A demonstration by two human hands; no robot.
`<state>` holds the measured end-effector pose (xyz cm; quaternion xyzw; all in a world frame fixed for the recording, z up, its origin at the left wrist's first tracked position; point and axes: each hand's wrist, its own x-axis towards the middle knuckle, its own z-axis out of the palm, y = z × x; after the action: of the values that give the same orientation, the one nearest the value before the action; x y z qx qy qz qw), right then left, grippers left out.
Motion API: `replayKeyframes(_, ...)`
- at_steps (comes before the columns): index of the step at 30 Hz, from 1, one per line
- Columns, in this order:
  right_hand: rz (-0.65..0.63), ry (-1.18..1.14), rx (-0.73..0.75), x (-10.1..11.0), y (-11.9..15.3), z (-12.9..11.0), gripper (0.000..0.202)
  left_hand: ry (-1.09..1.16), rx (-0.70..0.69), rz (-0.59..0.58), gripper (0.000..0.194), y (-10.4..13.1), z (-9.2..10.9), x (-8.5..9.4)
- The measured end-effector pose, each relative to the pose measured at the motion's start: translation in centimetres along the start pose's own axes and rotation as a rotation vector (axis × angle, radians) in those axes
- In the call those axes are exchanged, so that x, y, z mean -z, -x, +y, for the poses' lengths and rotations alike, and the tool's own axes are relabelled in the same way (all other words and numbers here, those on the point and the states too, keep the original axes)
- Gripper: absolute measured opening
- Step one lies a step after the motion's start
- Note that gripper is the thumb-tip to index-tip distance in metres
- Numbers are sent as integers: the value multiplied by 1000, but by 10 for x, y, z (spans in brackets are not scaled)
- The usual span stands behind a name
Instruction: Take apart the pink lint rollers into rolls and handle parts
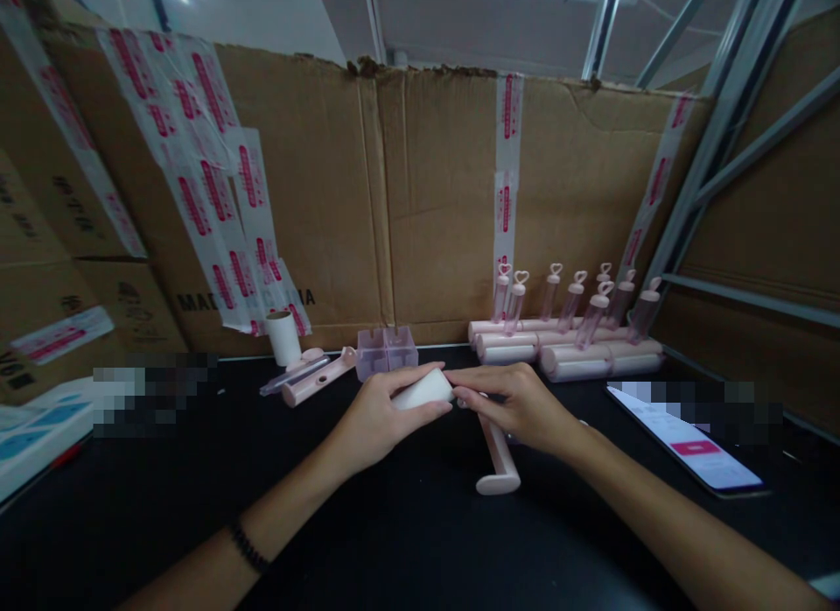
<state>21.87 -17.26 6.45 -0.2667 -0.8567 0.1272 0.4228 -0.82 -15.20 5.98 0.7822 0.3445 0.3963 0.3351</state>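
A white roll (425, 389) lies tilted in my left hand (384, 418), with thumb and fingers closed along its sides. My right hand (525, 405) is at the roll's right end, its thumb and fingertips pinched together against the edge. Whether a loose end of the roll is between those fingertips is too small to make out. Below my right hand a pale pink plastic part (499, 462) with a flat rounded foot rests on the black table; its upper portion is hidden behind the hand.
Behind my left hand are a standing white roll (283, 338), a pink plastic piece (318, 379) and a translucent pink divided box (387, 353). Pink cylinders (604, 357) carry several clear tubes with heart-shaped tops (594, 318). A phone (689, 445) lies right. Cardboard (433, 200) walls the back.
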Motion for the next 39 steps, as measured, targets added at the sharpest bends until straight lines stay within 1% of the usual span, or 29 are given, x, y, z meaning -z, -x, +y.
replayKeyframes(4,-18,68,-3,-1,1,5,34,-14,3,-6,55,0,2,0)
replayKeyframes(7,8,112,-46,-1,4,8,38,-27,-55,-25,53,1,6,0)
replayKeyframes(9,13,128,-45,-2,4,6,41,-28,-83,-33,51,1,8,0)
replayKeyframes(11,9,135,-25,-4,4,2,40,-20,-84,-10,50,1,9,0)
replayKeyframes(13,42,139,-39,-8,2,-1,38,-5,-79,11,51,1,8,-1)
replayKeyframes(15,111,152,-102,-12,1,-2,36,18,-78,6,50,1,7,-3)
replayKeyframes(18,193,127,-243,-18,2,0,35,47,-69,-8,48,3,4,-7)
replayKeyframes(20,229,84,-311,-21,3,3,34,68,-63,-14,48,5,2,-10)
replayKeyframes(23,269,22,-371,-26,5,5,31,110,-36,-26,48,7,-1,-14)
replayKeyframes(27,315,-96,-435,-32,5,7,28,129,15,13,48,7,-5,-16)
replayKeyframes(32,342,7,-427,-41,5,6,23,137,41,57,35,10,-9,-18)
replayKeyframes(35,328,-37,-433,-45,5,3,28,157,63,106,34,12,-12,-19)
replayKeyframes(37,320,-9,-437,-43,-2,3,30,178,86,142,36,12,-15,-20)
replayKeyframes(39,331,99,-422,-36,-18,4,28,206,121,182,39,12,-20,-21)
